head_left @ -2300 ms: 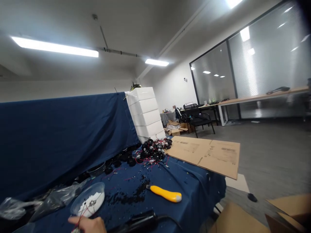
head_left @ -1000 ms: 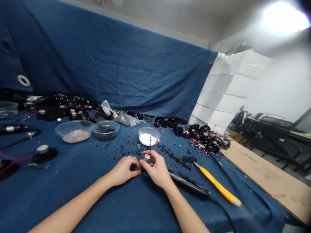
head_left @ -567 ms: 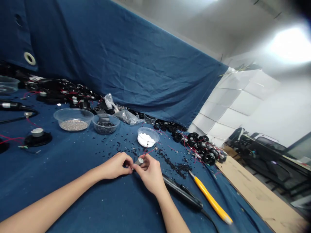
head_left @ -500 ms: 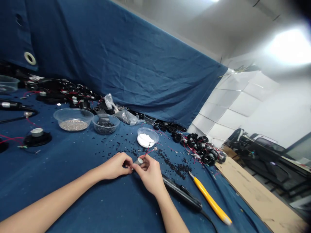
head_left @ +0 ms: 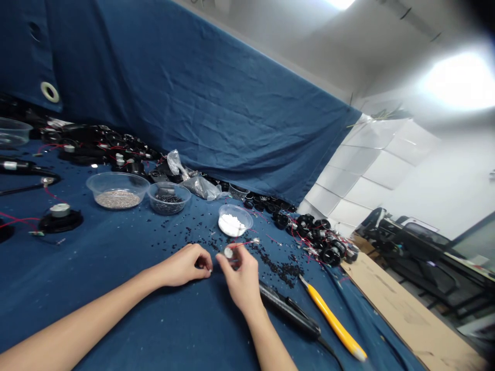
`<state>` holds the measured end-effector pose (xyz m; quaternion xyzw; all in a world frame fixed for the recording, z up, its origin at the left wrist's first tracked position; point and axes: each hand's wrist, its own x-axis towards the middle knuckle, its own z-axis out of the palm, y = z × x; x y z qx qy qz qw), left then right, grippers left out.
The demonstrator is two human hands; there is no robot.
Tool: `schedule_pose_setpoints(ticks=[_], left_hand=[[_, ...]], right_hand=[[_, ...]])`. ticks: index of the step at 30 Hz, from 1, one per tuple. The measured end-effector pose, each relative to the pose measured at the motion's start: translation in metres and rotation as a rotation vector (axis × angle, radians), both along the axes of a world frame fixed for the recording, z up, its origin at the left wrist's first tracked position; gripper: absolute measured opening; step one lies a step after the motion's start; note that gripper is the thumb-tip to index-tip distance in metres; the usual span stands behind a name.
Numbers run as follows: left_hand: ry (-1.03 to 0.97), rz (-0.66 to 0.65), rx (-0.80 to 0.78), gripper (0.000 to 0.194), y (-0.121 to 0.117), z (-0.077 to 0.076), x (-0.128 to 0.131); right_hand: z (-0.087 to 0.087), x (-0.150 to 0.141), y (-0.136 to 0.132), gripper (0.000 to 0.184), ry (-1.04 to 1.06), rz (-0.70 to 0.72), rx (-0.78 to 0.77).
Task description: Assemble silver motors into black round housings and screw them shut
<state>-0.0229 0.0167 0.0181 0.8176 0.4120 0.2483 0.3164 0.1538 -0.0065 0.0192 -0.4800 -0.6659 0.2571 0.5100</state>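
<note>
In my right hand (head_left: 244, 275) is a small round motor (head_left: 229, 252) with a white end and thin red wires that trail right to a small pale connector. The thumb and fingers pinch it just above the cloth. My left hand (head_left: 190, 265) rests on the blue cloth to the left, its thumb and forefinger pressed together. A tiny white speck shows at those fingertips, too small to name. The two hands are apart. Under and beside my right wrist lies a black corded electric tool (head_left: 288, 312); its front end is hidden by the hand.
A yellow-handled knife (head_left: 334, 322) lies at right. Clear bowls hold white bits (head_left: 232, 225), black pieces (head_left: 169, 198) and small metal parts (head_left: 118, 198). Black granules (head_left: 284, 270) are scattered past the hands. Piles of black parts with red wires (head_left: 320, 234) line the back.
My right hand has drawn the motor away from my left hand, slightly up and right, and turned it so its white end faces me. My left hand has stayed put.
</note>
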Motion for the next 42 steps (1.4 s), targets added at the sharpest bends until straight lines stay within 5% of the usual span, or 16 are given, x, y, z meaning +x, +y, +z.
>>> schedule_pose_setpoints(ticks=[4, 6, 12, 15, 22, 31, 42], left_hand=[[0.005, 0.017, -0.004, 0.015, 0.001, -0.003, -0.001], [0.006, 0.020, 0.000, 0.015, 0.001, -0.005, -0.002], [0.012, -0.001, 0.007, 0.015, 0.001, -0.003, -0.001], [0.014, 0.001, 0.016, 0.014, 0.000, -0.002, -0.001], [0.017, 0.010, 0.031, 0.013, 0.001, -0.004, 0.000], [0.034, 0.024, 0.034, 0.014, 0.001, -0.003, 0.000], [0.039, 0.041, 0.014, 0.014, 0.002, -0.006, -0.001]], right_hand=[[0.001, 0.014, 0.013, 0.039, 0.542, -0.359, 0.102], [0.001, 0.020, 0.018, 0.046, 0.652, -0.372, 0.038], [-0.005, 0.006, 0.009, 0.037, 0.203, 0.011, -0.167], [-0.004, 0.000, 0.002, 0.024, -0.050, 0.063, -0.106], [-0.001, 0.003, 0.000, 0.011, -0.256, 0.081, 0.017], [0.000, 0.002, -0.002, 0.018, -0.247, 0.107, -0.124], [0.001, 0.001, -0.004, 0.014, -0.290, 0.085, -0.110]])
